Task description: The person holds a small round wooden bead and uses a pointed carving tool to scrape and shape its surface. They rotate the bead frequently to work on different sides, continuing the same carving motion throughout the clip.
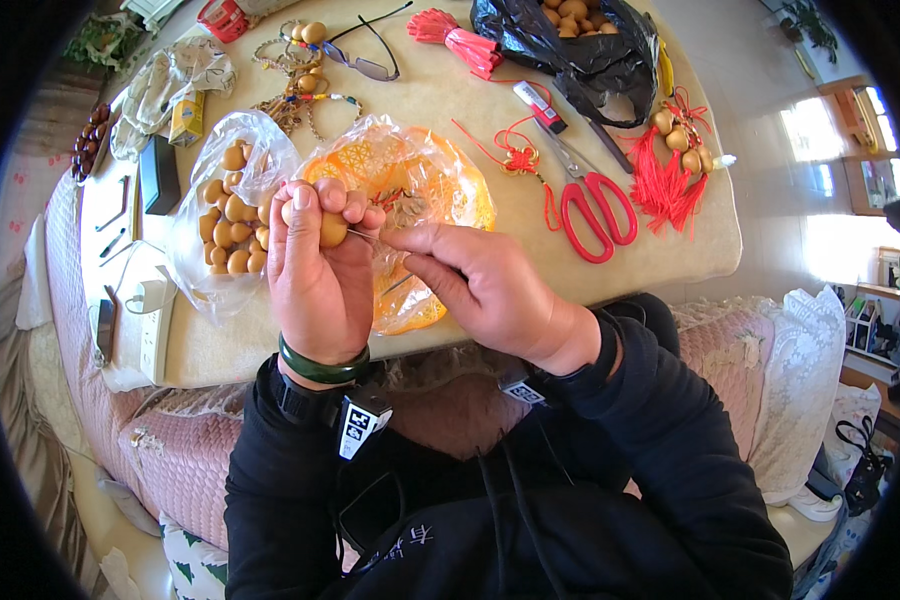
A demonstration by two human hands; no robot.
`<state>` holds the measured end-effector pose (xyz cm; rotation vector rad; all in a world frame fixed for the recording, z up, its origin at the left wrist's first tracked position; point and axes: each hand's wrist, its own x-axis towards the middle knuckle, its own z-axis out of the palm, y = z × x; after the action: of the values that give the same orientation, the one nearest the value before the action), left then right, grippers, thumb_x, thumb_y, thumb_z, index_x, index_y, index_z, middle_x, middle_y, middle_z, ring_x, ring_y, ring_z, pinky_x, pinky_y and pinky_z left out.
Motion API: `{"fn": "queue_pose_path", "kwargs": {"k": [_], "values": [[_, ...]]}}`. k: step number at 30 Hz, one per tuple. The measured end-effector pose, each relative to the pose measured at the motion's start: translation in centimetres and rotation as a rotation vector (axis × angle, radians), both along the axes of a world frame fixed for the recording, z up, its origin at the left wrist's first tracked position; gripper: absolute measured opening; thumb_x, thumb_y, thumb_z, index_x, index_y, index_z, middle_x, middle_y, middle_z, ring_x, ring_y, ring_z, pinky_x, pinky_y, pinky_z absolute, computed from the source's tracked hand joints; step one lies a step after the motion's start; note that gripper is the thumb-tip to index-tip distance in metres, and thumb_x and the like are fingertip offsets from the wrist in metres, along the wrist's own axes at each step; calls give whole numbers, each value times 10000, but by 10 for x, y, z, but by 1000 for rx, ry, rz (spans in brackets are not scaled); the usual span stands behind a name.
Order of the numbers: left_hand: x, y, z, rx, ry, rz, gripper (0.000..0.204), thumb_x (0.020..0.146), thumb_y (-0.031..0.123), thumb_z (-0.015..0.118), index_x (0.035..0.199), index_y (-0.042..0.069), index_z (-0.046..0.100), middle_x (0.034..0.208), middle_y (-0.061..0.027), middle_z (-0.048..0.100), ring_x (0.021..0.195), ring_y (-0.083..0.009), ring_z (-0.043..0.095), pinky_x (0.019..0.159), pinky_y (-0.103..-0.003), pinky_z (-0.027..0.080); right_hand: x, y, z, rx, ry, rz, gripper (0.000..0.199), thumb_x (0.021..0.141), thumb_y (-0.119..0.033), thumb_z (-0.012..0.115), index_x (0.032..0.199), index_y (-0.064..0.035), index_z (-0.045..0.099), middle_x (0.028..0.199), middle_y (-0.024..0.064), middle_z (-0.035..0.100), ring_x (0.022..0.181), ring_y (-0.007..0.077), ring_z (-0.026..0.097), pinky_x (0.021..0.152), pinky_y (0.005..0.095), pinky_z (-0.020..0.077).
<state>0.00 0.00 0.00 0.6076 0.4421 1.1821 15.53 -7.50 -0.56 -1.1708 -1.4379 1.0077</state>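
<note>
My left hand (315, 275), a green bangle on its wrist, is closed around a small tan gourd (332, 231). From the right, my right hand (495, 290) pinches a thin needle-like metal tool (364, 235). Its point is at the gourd's side; whether it goes in I cannot tell. Beneath both hands sits an orange basket (478, 190) covered with clear plastic, small brownish bits inside. Just left of my left hand lies a clear plastic bag (195, 270) of several small gourds (235, 208).
Red-handled scissors (598, 215), a red knotted cord (520, 160) and red-tasselled gourds (675, 165) lie to the right. Farther back are a black bag (610, 80) of gourds, sunglasses (370, 65) and a pink tassel bundle (457, 42). A white power strip (155, 340) lies at the left.
</note>
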Motion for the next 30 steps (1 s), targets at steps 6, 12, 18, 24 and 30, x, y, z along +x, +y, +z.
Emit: {"fn": "queue_pose_path", "kwargs": {"k": [6,12,18,24,30], "values": [[-1,0,0,4,7,15,58,1066,180,502,1061,128,526,952,-22,552,879,-158,545,841,-340,500,-4,-1,0,-24,113,-3,236,991,-71,620,1211,10,648,880,106,685,783,138,653,692,281,512],[-1,-2,2,-1,25,36,60,1067,176,498,1059,123,524,954,-23,551,878,-157,544,843,-339,499,-3,3,-1,26,20,-1,248,969,-61,651,1208,2,639,803,113,643,735,126,645,666,289,503],[-1,-2,2,11,18,24,70,1071,167,480,1059,106,512,952,-27,539,880,-161,532,843,-345,491,3,-3,-4,210,-307,-39,253,995,-159,621,1226,-55,631,836,136,609,693,213,642,602,346,506],[-4,1,5,94,-43,-53,66,1073,163,472,1055,112,511,948,-24,526,885,-158,515,846,-344,480,5,-2,-2,-570,846,209,248,1009,-147,615,1228,-33,636,833,1,611,697,142,609,605,313,514],[1,-4,5,11,31,39,60,1072,159,468,1056,116,508,956,-17,524,878,-158,513,845,-346,480,-8,-2,-7,264,-193,-94,245,1015,-79,595,1249,-26,642,870,-1,635,730,116,607,664,254,509]]}}
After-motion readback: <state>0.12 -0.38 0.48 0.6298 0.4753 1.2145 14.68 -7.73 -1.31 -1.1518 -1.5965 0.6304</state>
